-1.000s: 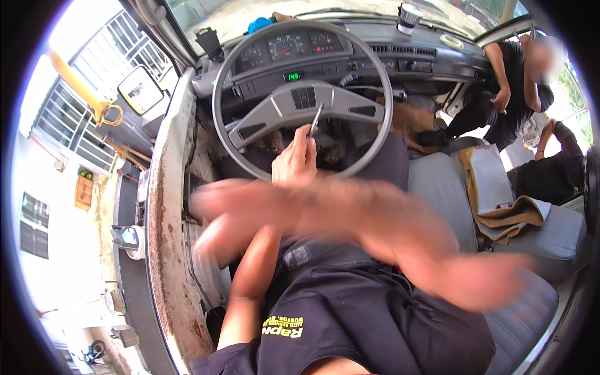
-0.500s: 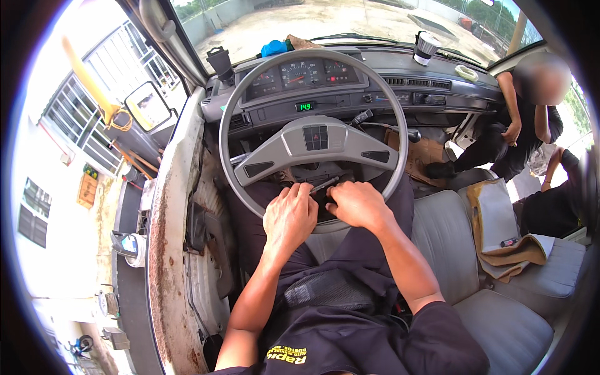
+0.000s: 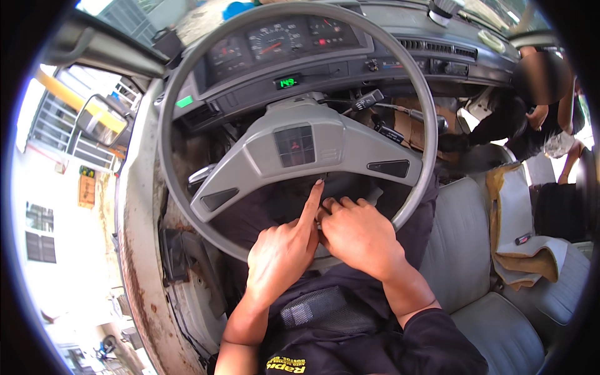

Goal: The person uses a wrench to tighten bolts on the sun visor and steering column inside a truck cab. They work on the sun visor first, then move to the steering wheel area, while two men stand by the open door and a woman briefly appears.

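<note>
My left hand (image 3: 284,250) is below the hub of the grey steering wheel (image 3: 330,145). Its index finger points straight up, the tip at or very near the hub's lower edge. The other left fingers curl in against my right hand (image 3: 359,236). That hand is closed, its knuckles turned up and its fingers bent inward close to the left one. Whatever lies inside the two hands is hidden. Both hands are inside the lower opening of the wheel, above my lap.
Behind the wheel are the instrument cluster (image 3: 275,42) and a small green-lit display (image 3: 287,82). Control stalks (image 3: 367,100) stick out at the right. A brown-edged mat (image 3: 515,219) lies on the grey seat (image 3: 459,231). Another person (image 3: 531,119) is at the far right. The rusty door sill (image 3: 134,250) runs along the left.
The view has shifted closer to the wheel. My left index finger has straightened up toward the hub, and my hands have drawn together. A dark slim stick between them no longer shows.
</note>
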A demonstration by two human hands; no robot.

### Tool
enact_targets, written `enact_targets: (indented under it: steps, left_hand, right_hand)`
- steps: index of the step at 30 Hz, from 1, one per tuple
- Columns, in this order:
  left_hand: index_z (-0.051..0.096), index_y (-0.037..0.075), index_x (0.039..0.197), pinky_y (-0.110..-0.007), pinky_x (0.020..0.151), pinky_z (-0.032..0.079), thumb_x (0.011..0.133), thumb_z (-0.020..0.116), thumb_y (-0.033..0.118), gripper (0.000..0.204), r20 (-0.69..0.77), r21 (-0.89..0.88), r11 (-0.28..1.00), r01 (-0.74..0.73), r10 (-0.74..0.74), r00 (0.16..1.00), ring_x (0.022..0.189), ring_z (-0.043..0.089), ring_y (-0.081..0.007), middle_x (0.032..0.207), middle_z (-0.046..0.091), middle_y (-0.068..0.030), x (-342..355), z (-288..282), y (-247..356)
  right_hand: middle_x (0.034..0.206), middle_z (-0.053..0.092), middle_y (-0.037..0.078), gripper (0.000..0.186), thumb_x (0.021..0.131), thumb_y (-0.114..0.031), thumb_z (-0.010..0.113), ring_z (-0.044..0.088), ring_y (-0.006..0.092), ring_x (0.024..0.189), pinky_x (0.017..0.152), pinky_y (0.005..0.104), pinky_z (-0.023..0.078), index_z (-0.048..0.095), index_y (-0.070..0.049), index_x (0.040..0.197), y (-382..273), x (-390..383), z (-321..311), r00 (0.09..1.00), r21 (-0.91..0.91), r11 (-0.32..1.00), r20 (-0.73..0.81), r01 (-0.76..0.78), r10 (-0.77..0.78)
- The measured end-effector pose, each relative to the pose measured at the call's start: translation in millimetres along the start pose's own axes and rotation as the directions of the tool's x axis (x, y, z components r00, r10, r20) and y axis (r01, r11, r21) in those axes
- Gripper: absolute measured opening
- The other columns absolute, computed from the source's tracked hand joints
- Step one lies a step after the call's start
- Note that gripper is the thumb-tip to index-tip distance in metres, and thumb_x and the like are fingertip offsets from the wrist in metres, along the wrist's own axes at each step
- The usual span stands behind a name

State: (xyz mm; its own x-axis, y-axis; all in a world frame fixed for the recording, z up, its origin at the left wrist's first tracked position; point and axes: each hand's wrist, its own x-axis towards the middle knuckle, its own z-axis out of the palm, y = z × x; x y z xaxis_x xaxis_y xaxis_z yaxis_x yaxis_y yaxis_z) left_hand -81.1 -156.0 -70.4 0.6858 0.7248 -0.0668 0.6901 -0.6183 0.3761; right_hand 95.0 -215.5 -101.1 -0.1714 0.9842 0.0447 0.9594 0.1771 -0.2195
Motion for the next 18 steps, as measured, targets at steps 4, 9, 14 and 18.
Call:
enact_targets:
  steps: [4,9,14,18]
  left_hand:
    - [0.046,0.024,0.179,-0.055,0.072,0.064,0.109,0.069,0.019,0.074,0.121,-0.056,0.995,-0.085,0.091,0.989,0.078,0.079,-0.0451,0.091,0.082,-0.0208,12.2,0.6,-6.6]
    - [0.053,0.009,0.172,-0.049,0.09,0.064,0.105,0.072,0.016,0.07,0.101,0.049,0.987,-0.154,0.148,0.984,0.103,0.079,-0.0348,0.101,0.083,-0.0149,11.9,1.9,-10.9]
    - [0.066,0.006,0.156,-0.049,0.104,0.059,0.101,0.072,0.014,0.056,0.096,0.15,0.94,-0.306,0.294,0.951,0.11,0.077,-0.039,0.107,0.081,-0.0186,13.8,-27.5,-11.9]
    - [0.071,0.004,0.145,-0.05,0.097,0.06,0.103,0.074,0.016,0.044,0.115,0.062,0.959,-0.275,0.267,0.957,0.103,0.075,-0.0433,0.114,0.079,-0.0203,23.9,-19.3,-30.9]
  right_hand:
    - [0.112,0.082,0.015,0.03,0.092,-0.015,0.078,0.08,0.0282,0.108,0.094,0.0442,0.062,0.084,0.004,0.114,6.3,-4.3,0.7,1.0,-0.029,0.999,0.021,0.021,-0.021]
    - [0.113,0.082,0.015,0.03,0.093,-0.016,0.076,0.079,0.0284,0.111,0.096,0.0442,0.062,0.084,0.004,0.114,8.4,-3.9,-5.0,0.999,0.07,0.997,0.022,0.032,-0.034]
    - [0.109,0.081,0.013,0.029,0.093,-0.021,0.079,0.078,0.0293,0.109,0.093,0.0442,0.061,0.083,0.001,0.112,9.1,-4.2,0.9,0.997,0.073,0.995,-0.046,0.068,-0.065]
    - [0.112,0.08,0.01,0.035,0.1,-0.038,0.081,0.077,0.0274,0.11,0.093,0.0423,0.06,0.084,-0.005,0.111,9.6,-5.3,-2.1,0.999,0.089,0.995,-0.005,0.04,-0.04]
